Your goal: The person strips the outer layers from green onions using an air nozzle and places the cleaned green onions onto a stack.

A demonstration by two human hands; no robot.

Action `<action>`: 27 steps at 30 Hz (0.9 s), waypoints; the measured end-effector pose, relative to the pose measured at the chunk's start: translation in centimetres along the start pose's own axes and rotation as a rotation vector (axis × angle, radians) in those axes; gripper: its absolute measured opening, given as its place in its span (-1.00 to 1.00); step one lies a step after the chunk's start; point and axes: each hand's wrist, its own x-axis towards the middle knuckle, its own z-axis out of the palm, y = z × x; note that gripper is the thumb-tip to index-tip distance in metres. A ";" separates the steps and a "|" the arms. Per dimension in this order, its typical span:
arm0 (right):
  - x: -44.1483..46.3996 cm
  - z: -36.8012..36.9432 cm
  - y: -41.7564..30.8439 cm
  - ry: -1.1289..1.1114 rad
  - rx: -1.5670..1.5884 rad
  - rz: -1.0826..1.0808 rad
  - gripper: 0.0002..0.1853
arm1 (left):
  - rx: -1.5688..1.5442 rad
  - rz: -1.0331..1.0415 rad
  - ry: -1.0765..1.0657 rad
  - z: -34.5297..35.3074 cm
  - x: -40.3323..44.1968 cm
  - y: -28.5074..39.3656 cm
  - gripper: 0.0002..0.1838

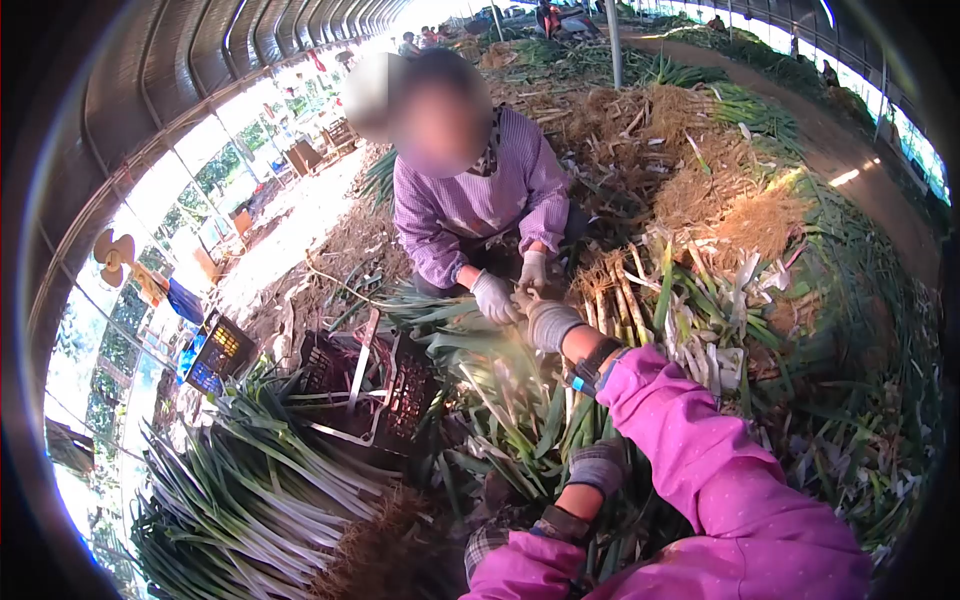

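Note:
My left hand (598, 466), in a grey glove, is closed around the green leaves of some green onions (578, 424) low in front of me. Farther out, my gloved right hand (553, 325) has its fingers curled together; what they hold, if anything, I cannot make out. It is close beside the white-gloved hands (494, 296) of a co-worker in a purple knitted top. Between my hands and the crate lies a loose spread of green onions (500, 395), partly blurred. A rooted bunch of green onions (622, 305) lies just right of my right hand.
A dark plastic crate (400, 390) with reddish straps or cords stands left of my hands. A large pile of cleaned green onions (270, 490) lies at lower left. Roots and trimmings (700, 190) cover the ground at right. A metal post (613, 45) rises behind.

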 end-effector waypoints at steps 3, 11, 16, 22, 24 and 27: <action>0.7 3.3 0.1 -0.092 -0.091 -0.013 -0.35 | 0.018 0.015 -0.041 0.0 -0.8 -0.5 -0.68; 1.1 5.2 -0.7 -0.165 -0.164 0.012 -0.33 | 0.017 0.033 0.020 -0.1 -1.4 -1.1 -0.66; 0.7 5.6 0.2 -0.196 -0.032 0.003 -0.26 | 0.001 0.040 0.032 -0.5 -1.9 -1.0 -0.75; -1.4 3.0 -1.0 -0.338 -0.157 0.063 -0.11 | 0.014 0.034 0.015 -1.0 -1.6 -0.9 -0.74; -1.2 2.8 -1.0 -0.335 -0.125 0.044 -0.13 | 0.032 0.014 0.027 -1.8 -1.9 -0.6 -0.72; 0.2 4.5 0.0 -0.226 -0.011 -0.007 -0.20 | 0.028 -0.021 -0.010 -2.4 -1.9 -0.3 -0.70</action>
